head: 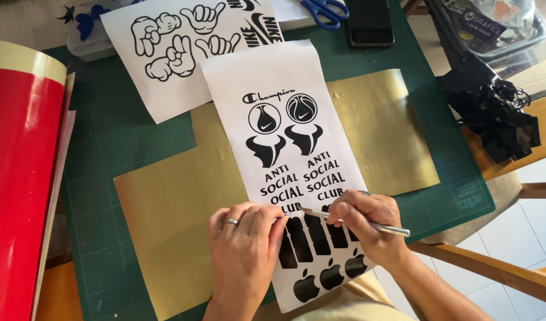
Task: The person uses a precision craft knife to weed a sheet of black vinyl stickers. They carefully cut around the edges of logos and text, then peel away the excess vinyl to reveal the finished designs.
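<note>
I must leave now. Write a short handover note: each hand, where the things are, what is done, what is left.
Left hand: pressed flat on the white decal sheet, holding it down.
Right hand: grips a thin silver weeding tool, tip at the black bar shapes.
The sheet lies over gold vinyl on the green cutting mat.
Done: designs above look clean.
Left: cannot tell how much remains.

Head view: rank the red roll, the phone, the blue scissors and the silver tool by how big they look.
1. red roll, though nearness to the camera inflates it
2. phone, partly cut off
3. silver tool and blue scissors: too alike, both partly hidden
</note>
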